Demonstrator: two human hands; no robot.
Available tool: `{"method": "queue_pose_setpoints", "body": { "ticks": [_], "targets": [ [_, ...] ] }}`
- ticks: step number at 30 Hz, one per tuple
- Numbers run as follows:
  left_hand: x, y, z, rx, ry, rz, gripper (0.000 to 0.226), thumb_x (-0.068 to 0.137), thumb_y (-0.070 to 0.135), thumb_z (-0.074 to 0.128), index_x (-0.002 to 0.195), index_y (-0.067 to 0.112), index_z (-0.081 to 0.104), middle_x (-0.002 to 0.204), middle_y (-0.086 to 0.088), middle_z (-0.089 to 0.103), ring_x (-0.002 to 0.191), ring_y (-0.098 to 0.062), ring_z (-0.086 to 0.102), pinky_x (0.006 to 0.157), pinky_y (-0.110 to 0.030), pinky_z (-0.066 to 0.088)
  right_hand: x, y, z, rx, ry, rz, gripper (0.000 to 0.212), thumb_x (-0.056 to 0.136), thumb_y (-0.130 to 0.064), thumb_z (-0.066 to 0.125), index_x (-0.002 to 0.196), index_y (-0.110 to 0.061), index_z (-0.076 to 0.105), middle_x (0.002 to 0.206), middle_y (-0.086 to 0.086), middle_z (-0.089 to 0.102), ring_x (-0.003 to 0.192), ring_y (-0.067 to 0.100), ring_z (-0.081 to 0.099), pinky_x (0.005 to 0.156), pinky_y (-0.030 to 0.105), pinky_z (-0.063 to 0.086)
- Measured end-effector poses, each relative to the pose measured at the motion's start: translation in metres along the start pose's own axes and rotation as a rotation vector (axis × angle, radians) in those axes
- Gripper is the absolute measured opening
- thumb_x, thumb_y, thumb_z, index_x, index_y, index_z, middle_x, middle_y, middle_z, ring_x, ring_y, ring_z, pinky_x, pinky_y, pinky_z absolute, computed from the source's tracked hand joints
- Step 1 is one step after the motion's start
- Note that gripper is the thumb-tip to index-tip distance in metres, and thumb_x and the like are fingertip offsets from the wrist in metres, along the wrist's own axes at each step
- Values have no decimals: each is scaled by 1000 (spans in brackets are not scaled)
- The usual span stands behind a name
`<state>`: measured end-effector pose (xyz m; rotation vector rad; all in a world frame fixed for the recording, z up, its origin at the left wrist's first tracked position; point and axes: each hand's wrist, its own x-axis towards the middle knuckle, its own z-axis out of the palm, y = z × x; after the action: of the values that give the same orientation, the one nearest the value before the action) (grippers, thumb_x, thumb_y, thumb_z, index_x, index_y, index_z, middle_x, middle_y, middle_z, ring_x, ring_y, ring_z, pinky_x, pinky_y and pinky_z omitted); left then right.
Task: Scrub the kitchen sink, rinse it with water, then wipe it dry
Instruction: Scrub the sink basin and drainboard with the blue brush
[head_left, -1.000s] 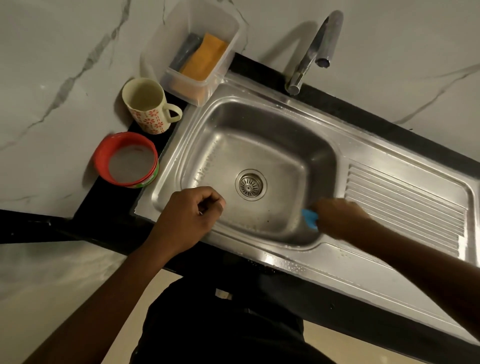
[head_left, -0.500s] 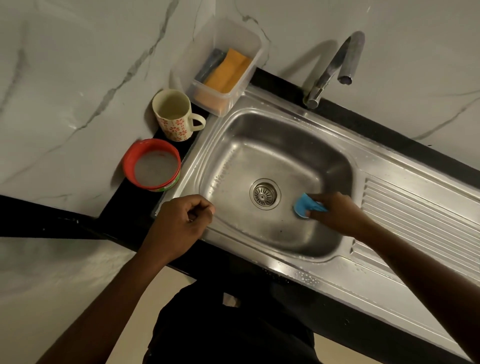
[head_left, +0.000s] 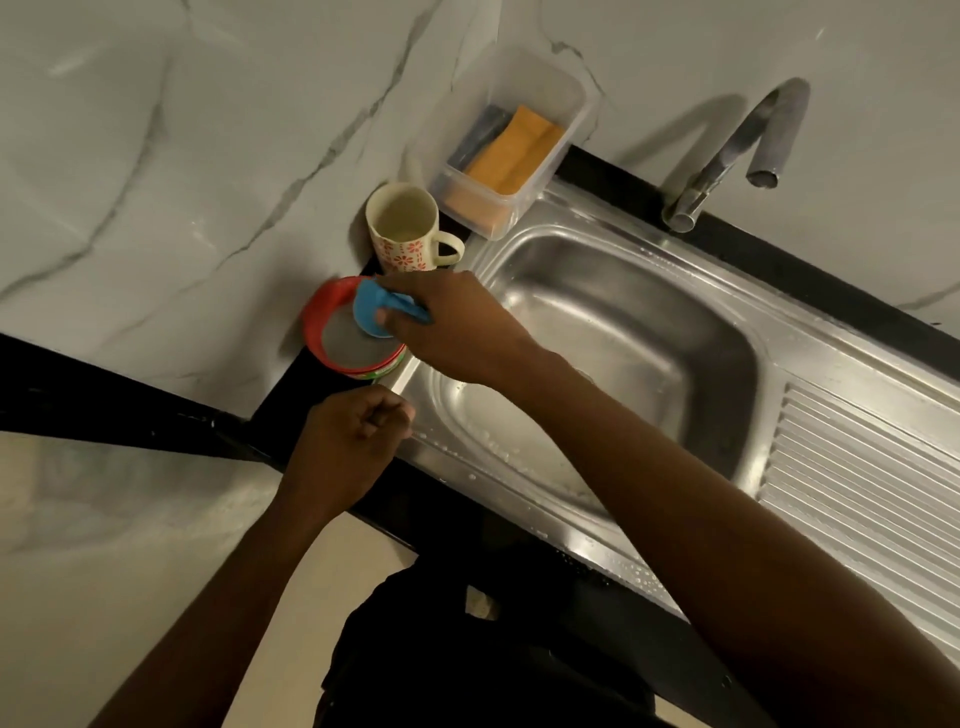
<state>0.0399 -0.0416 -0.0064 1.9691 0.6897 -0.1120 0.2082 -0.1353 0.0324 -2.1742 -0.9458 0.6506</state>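
Note:
The steel sink (head_left: 649, 332) has a wet basin with foam flecks along its near wall; my right forearm hides the drain. My right hand (head_left: 457, 327) reaches across the basin's left rim and grips a blue scrubber (head_left: 371, 312), which sits over the open red tub of pale cleaning paste (head_left: 340, 345) on the black counter. My left hand (head_left: 353, 436) rests as a closed fist at the sink's near left corner, holding nothing that I can see. The tap (head_left: 727, 156) stands at the back, with no water running.
A floral mug (head_left: 402, 228) stands behind the red tub. Behind the mug, a clear plastic box (head_left: 519, 140) holds an orange cloth and a dark sponge. The ribbed drainboard (head_left: 857, 478) lies to the right. Marble wall rises at left and back.
My right hand left the basin floor and swung left with the blue scrubber to the red tub. The left fist stayed at the rim.

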Motion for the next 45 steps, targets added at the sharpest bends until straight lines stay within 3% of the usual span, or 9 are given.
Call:
{"method": "queue_pose_setpoints", "body": {
  "ticks": [9, 15, 18, 22, 27, 31, 34, 39, 45],
  "targets": [
    [-1, -5, -6, 13, 33, 6, 15, 99, 22, 67, 88, 15, 73, 80, 9, 77, 79, -2, 72, 78, -21, 51, 48, -2, 42, -316, -150, 11, 34, 101, -36, 57, 123, -12, 69, 100, 2, 71, 75, 14, 61, 55, 21, 39],
    [0, -10, -4, 61, -3, 8, 13, 99, 23, 68, 89, 18, 74, 78, 11, 77, 78, -3, 73, 85, -33, 59, 58, -10, 42, -339, -169, 18, 25, 100, -35, 60, 95, -11, 61, 70, -6, 53, 61, 10, 54, 51, 22, 35],
    [3, -6, -1, 42, -16, 6, 13, 98, 23, 68, 86, 22, 74, 78, 13, 77, 77, -5, 74, 86, -37, 60, 55, -9, 27, -37, -157, 76, 27, 102, -27, 61, 101, -2, 71, 68, -3, 57, 59, 9, 56, 57, 26, 43],
    [11, -3, 3, 35, -24, 21, 15, 97, 21, 69, 84, 24, 74, 77, 10, 76, 77, -9, 75, 84, -38, 60, 23, -6, -23, 553, -171, 234, 17, 105, -32, 61, 116, -21, 68, 72, 7, 54, 45, 8, 40, 40, 22, 29],
    [17, 10, 12, 9, -68, 66, 12, 97, 17, 70, 87, 23, 76, 80, 7, 76, 78, -7, 72, 72, -14, 51, -22, 66, -74, 596, -197, 312, 37, 100, -39, 67, 134, -24, 65, 74, 0, 59, 50, 7, 41, 43, 19, 34],
    [24, 19, 24, 9, -114, 137, 12, 97, 18, 70, 88, 23, 76, 80, 6, 76, 78, -9, 72, 74, -23, 57, -46, 155, -46, 388, -87, 505, 54, 91, -32, 80, 141, -21, 64, 86, 2, 70, 51, 2, 50, 48, 19, 44],
    [32, 22, 36, 20, -147, 161, 11, 98, 21, 71, 88, 23, 75, 79, 6, 75, 77, -9, 73, 74, -29, 58, -52, 211, -2, 89, -83, 583, 60, 83, -42, 86, 137, -26, 67, 118, -4, 73, 90, 9, 66, 80, 31, 53],
    [46, 30, 54, 54, -178, 178, 10, 97, 23, 72, 88, 22, 76, 77, 9, 75, 74, -4, 70, 70, -15, 51, -49, 241, 54, 142, 201, 658, 59, 87, -37, 82, 142, -34, 62, 116, -11, 70, 105, 12, 66, 88, 24, 47],
    [54, 33, 56, 34, -175, 180, 11, 98, 23, 70, 88, 22, 75, 78, 9, 73, 76, -5, 69, 69, -12, 49, -95, 248, 76, -250, -201, 306, 62, 96, -43, 66, 153, -49, 42, 116, 4, 77, 103, 26, 72, 89, 38, 57]
  ]
}}
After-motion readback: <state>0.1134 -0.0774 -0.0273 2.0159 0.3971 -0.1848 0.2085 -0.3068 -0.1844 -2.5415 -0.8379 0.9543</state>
